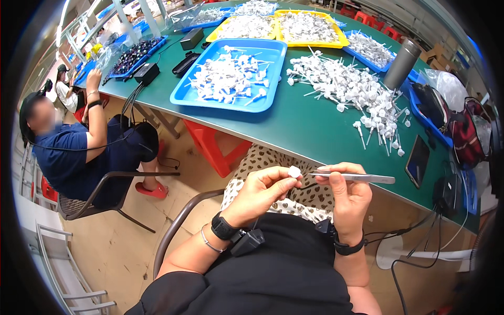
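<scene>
Between the thumb and fingers of my left hand (266,190) is a small white plastic piece (294,171), held up over my lap. My right hand (346,194) grips a pair of metal tweezers (362,177) lengthwise. Their tips point left and end close beside the white piece; whether they touch it I cannot tell. On the table ahead, a blue tray (228,100) bears many white pieces with thin stems. A loose heap of similar white stemmed pieces (357,86) lies to its right.
Yellow trays (341,41) of white pieces stand behind on the green table (310,123). A grey flask (403,64), a phone (417,160) and bags (467,131) are at the right. A seated co-worker (79,131) is at left; a red stool (212,147) stands under the table.
</scene>
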Demonstrator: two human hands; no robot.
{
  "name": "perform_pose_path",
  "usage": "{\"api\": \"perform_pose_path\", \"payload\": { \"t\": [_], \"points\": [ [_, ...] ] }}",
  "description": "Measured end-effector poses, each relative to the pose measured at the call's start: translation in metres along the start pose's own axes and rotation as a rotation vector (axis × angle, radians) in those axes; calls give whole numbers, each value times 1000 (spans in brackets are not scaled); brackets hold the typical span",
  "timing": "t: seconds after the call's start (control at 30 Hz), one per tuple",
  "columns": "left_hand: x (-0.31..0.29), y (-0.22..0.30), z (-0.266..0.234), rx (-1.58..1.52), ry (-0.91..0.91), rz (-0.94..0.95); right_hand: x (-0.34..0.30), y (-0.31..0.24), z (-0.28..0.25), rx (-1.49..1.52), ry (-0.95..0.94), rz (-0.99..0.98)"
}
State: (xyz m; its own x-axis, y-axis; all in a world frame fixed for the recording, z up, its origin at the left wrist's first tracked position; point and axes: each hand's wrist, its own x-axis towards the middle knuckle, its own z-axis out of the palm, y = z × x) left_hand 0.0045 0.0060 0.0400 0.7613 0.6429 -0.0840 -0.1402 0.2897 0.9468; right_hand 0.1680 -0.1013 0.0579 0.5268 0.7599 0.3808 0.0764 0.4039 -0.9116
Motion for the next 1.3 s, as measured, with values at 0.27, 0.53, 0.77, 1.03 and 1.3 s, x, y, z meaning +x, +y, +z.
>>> {"api": "perform_pose_path", "payload": {
  "t": [0.27, 0.53, 0.77, 1.03, 1.3],
  "points": [
    [-2, -20, -9, 341, -112, 238, -6, 10, 13, -38, -87, -46],
    [-2, -20, -7, 501, -44, 425, -7, 10, 14, -142, -98, -62],
    [-3, -15, -8, 571, -48, 416, -7, 11, 13, -200, -99, -103],
    [-2, -19, -10, 604, -56, 451, -7, 10, 14, -249, -111, -106],
    [-3, -21, -10, 592, -66, 452, -6, 10, 12, -272, -138, -97]
  ]
}}
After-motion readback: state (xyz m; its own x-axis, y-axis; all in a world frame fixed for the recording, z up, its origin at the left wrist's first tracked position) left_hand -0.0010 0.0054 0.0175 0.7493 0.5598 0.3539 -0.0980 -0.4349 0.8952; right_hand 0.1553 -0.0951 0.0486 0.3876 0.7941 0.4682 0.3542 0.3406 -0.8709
